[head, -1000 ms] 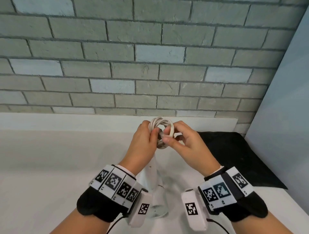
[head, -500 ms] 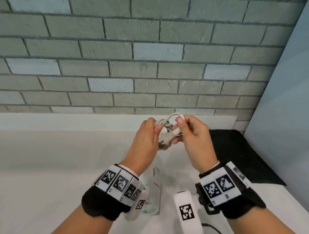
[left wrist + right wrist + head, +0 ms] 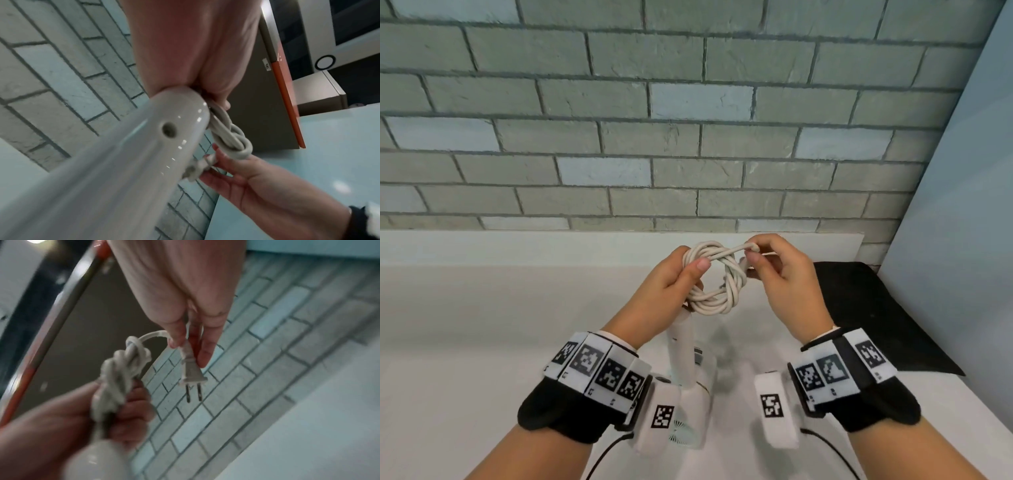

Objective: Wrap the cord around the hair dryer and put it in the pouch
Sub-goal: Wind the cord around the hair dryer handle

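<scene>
A white hair dryer (image 3: 690, 380) hangs by its handle (image 3: 115, 162) below my hands, its head down by my wrists. Its cream cord (image 3: 717, 277) is wound into a round coil, with the free end twisted round the loops. My left hand (image 3: 674, 277) grips the coil's left side, thumb on top. My right hand (image 3: 774, 270) pinches the cord's end just behind the two-pin plug (image 3: 192, 371), beside the coil's upper right. The black pouch (image 3: 859, 318) lies flat on the counter to the right.
A white counter (image 3: 482, 342) runs under my hands to a raised ledge and a grey brick wall (image 3: 654, 120). A pale blue panel (image 3: 962, 205) closes off the right side beyond the pouch.
The coil has turned to face me as an open ring. My right hand has carried the plug end round the loops to the coil's upper right. The left hand's grip is unchanged.
</scene>
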Motion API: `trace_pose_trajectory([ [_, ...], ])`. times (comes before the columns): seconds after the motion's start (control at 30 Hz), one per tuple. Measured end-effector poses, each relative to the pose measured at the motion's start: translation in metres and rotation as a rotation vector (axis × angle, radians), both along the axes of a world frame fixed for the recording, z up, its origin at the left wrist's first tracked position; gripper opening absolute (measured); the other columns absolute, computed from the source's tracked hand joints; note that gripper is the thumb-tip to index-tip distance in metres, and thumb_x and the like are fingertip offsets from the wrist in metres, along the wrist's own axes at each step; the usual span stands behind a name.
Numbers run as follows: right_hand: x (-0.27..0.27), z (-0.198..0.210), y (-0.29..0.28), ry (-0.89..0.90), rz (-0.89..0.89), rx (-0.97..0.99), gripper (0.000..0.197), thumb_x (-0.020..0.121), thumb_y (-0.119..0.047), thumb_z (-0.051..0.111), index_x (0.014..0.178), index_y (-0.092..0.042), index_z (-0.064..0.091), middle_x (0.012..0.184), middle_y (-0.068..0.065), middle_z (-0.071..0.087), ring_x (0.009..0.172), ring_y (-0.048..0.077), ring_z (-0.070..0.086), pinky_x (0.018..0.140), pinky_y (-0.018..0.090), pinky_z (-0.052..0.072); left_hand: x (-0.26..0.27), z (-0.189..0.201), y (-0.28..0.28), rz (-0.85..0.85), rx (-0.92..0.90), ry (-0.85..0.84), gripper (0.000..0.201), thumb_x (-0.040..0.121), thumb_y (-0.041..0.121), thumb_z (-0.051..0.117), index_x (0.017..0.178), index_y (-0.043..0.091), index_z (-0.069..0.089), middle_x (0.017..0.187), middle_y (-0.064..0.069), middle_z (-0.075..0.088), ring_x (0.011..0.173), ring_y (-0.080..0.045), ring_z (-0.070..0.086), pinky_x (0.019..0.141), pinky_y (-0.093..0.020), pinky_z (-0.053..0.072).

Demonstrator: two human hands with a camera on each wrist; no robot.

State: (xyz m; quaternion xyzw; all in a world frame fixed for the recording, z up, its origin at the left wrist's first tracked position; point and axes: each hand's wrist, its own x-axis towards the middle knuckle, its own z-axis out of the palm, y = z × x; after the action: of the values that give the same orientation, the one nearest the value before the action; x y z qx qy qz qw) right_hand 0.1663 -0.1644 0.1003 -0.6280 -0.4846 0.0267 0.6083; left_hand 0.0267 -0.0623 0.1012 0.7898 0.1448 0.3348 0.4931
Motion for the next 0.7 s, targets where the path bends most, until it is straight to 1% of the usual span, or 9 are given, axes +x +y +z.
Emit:
trace_pose_trajectory([
  [0.07,-0.009,0.001,0.004,0.305,0.118,0.058,0.012,0.090,-0.001,0.049,0.094,-0.007,0.059,0.089,0.012,0.062,0.080,0.017,0.063,0.070,0.024,0.055,0.001,0.002,-0.002,-0.009,-0.008,-0.014,0.017,0.094,0.023,0.043,0.079,0.017,0.047,0.071,0.001,0.048,0.056,0.003,0.046,0.053,-0.012,0.041],
  [0.13,-0.015,0.003,0.007,0.479,0.180,0.089,0.015,0.090,-0.001,0.048,0.100,-0.004,0.058,0.092,0.011,0.061,0.081,0.015,0.061,0.070,0.022,0.056,0.002,0.002,-0.004,-0.006,-0.029,-0.026,0.016,0.095,0.024,0.041,0.087,0.013,0.050,0.073,0.002,0.050,0.059,0.003,0.048,0.053,-0.014,0.043],
  [0.23,-0.020,0.004,0.011,0.673,0.274,0.120,0.015,0.092,-0.003,0.046,0.096,-0.009,0.059,0.089,0.006,0.063,0.077,0.012,0.062,0.068,0.020,0.054,0.002,0.002,-0.004,0.013,-0.061,-0.019,0.028,0.095,0.031,0.039,0.103,0.008,0.054,0.089,-0.002,0.058,0.080,-0.005,0.054,0.070,-0.017,0.045],
  [0.3,-0.021,0.003,0.012,0.749,0.286,0.140,0.015,0.092,-0.004,0.045,0.095,-0.010,0.059,0.089,0.006,0.064,0.077,0.012,0.063,0.067,0.020,0.055,0.002,0.004,-0.005,0.008,-0.073,-0.007,0.029,0.096,0.032,0.038,0.106,0.009,0.054,0.093,-0.003,0.060,0.086,-0.007,0.055,0.074,-0.018,0.045],
  [0.37,-0.022,0.003,0.014,0.806,0.283,0.170,0.015,0.092,-0.006,0.045,0.094,-0.011,0.059,0.090,0.009,0.063,0.079,0.015,0.063,0.067,0.022,0.056,0.004,0.005,-0.006,-0.012,-0.069,0.017,0.029,0.096,0.032,0.038,0.104,0.008,0.054,0.090,-0.002,0.059,0.081,-0.006,0.055,0.072,-0.018,0.046],
  [0.5,-0.024,0.003,0.014,0.871,0.261,0.260,0.016,0.092,-0.005,0.045,0.089,-0.011,0.060,0.092,0.012,0.062,0.083,0.019,0.062,0.074,0.028,0.056,0.007,0.007,-0.010,-0.034,-0.060,0.056,0.031,0.096,0.032,0.037,0.101,0.004,0.050,0.074,0.001,0.050,0.056,-0.004,0.047,0.052,-0.015,0.044],
  [0.6,-0.026,0.002,0.012,0.931,0.322,0.226,0.018,0.091,-0.002,0.045,0.090,-0.009,0.062,0.085,0.009,0.069,0.077,0.017,0.068,0.070,0.029,0.058,0.009,0.007,-0.009,-0.022,-0.062,0.038,0.032,0.097,0.030,0.036,0.104,0.001,0.048,0.079,-0.003,0.052,0.064,-0.009,0.050,0.053,-0.013,0.045],
  [0.67,-0.026,0.004,0.011,0.953,0.403,0.162,0.021,0.090,0.001,0.044,0.100,-0.004,0.061,0.086,0.009,0.071,0.077,0.017,0.069,0.070,0.028,0.059,0.011,0.007,-0.010,-0.002,-0.069,0.009,0.026,0.097,0.028,0.036,0.096,0.005,0.050,0.080,-0.004,0.053,0.070,-0.009,0.051,0.055,-0.012,0.044],
  [0.7,-0.025,0.006,0.010,0.943,0.434,0.116,0.023,0.089,0.002,0.044,0.106,-0.001,0.059,0.088,0.010,0.070,0.078,0.017,0.068,0.071,0.028,0.058,0.011,0.007,-0.011,0.011,-0.069,-0.013,0.022,0.097,0.027,0.037,0.089,0.010,0.049,0.076,-0.002,0.052,0.067,-0.005,0.050,0.054,-0.011,0.043],
])
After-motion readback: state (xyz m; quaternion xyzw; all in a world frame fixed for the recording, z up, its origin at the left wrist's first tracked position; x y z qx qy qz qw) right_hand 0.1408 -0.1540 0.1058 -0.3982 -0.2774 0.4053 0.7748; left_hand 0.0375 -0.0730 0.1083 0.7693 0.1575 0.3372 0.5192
